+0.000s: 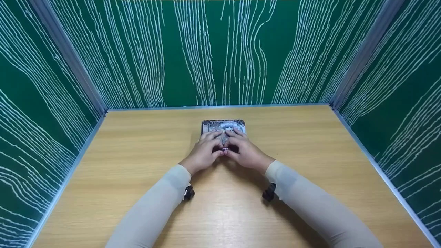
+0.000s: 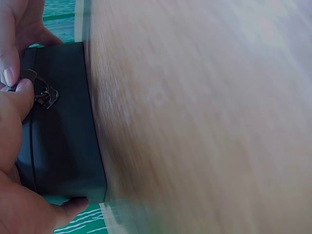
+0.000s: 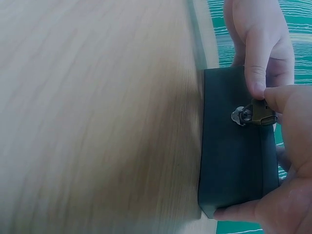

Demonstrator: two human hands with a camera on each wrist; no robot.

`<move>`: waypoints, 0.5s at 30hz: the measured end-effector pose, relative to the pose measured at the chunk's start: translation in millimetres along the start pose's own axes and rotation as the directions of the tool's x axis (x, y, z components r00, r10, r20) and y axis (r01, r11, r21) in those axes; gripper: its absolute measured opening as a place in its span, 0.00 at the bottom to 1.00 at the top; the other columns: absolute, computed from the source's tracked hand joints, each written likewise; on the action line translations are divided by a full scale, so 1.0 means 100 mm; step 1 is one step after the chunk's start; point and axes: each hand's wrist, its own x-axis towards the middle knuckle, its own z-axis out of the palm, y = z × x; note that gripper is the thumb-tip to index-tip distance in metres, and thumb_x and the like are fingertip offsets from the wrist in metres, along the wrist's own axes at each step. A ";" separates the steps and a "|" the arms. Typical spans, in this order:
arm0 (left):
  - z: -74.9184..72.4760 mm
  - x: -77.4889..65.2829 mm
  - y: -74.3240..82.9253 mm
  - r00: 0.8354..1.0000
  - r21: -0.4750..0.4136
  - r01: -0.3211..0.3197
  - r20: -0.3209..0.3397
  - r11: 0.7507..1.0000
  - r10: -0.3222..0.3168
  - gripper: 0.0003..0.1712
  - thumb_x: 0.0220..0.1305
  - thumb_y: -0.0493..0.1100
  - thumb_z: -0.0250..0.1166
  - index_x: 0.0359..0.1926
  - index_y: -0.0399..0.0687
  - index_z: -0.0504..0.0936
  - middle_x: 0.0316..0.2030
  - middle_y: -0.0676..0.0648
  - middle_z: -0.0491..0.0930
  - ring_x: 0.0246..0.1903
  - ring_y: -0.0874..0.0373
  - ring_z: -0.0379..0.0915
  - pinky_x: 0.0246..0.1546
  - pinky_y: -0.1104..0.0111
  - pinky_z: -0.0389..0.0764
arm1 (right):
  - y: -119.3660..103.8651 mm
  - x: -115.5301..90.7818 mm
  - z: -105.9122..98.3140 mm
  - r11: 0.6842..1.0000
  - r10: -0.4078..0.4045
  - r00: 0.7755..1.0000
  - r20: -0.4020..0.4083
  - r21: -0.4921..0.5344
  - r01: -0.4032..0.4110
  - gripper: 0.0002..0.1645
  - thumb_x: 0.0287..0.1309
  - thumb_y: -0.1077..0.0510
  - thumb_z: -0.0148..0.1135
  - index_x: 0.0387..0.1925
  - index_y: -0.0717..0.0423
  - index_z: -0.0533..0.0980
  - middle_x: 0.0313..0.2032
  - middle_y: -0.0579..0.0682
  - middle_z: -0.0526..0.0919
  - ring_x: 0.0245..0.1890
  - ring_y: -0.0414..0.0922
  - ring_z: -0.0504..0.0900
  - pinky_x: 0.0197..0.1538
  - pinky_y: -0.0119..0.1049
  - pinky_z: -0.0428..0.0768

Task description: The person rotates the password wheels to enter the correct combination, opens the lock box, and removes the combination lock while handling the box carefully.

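A dark box (image 1: 229,124) with a patterned lid stands on the table toward the back. Its plain dark front (image 2: 66,146) shows in the left wrist view. A small bronze metal clasp (image 3: 263,115) with a ring fitting sits midway along that front, at the lid line. My left hand (image 1: 206,151) comes in from the left and my right hand (image 1: 246,151) from the right, with fingers over the lid and box ends. Both thumbs meet at the clasp, pinching it from either side. The fingers partly hide the clasp and the lid.
The wooden table (image 1: 137,179) reaches toward me from the box. Green panels (image 1: 227,51) with white wavy lines enclose its back and sides, joined by grey corner posts (image 1: 365,55). A dark wrist camera (image 1: 188,193) hangs below the left sleeve, another (image 1: 269,192) below the right.
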 end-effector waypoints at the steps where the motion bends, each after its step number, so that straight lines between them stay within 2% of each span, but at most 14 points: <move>1: 0.00 0.00 0.00 1.000 0.001 0.000 -0.001 1.000 0.000 0.06 0.81 0.48 0.71 0.48 0.51 0.87 0.89 0.52 0.63 0.91 0.43 0.48 0.91 0.37 0.52 | 0.00 0.00 0.00 1.000 0.000 1.000 -0.001 0.000 0.000 0.10 0.78 0.54 0.72 0.52 0.55 0.85 0.85 0.64 0.69 0.91 0.71 0.51 0.90 0.73 0.51; 6: 0.01 0.01 -0.01 1.000 0.000 -0.003 -0.003 1.000 0.003 0.06 0.81 0.48 0.71 0.48 0.51 0.87 0.90 0.52 0.62 0.91 0.43 0.48 0.91 0.37 0.52 | 0.01 0.00 0.00 1.000 0.005 1.000 0.000 0.010 -0.005 0.12 0.77 0.53 0.73 0.54 0.53 0.83 0.86 0.62 0.68 0.91 0.70 0.51 0.90 0.74 0.50; 15: 0.02 0.01 -0.02 1.000 -0.008 -0.004 -0.003 1.000 0.004 0.08 0.82 0.49 0.70 0.46 0.51 0.87 0.89 0.51 0.63 0.91 0.42 0.48 0.90 0.36 0.53 | 0.03 0.00 0.00 1.000 0.024 1.000 0.014 0.008 -0.024 0.09 0.79 0.54 0.71 0.54 0.51 0.84 0.88 0.60 0.65 0.92 0.68 0.49 0.90 0.73 0.50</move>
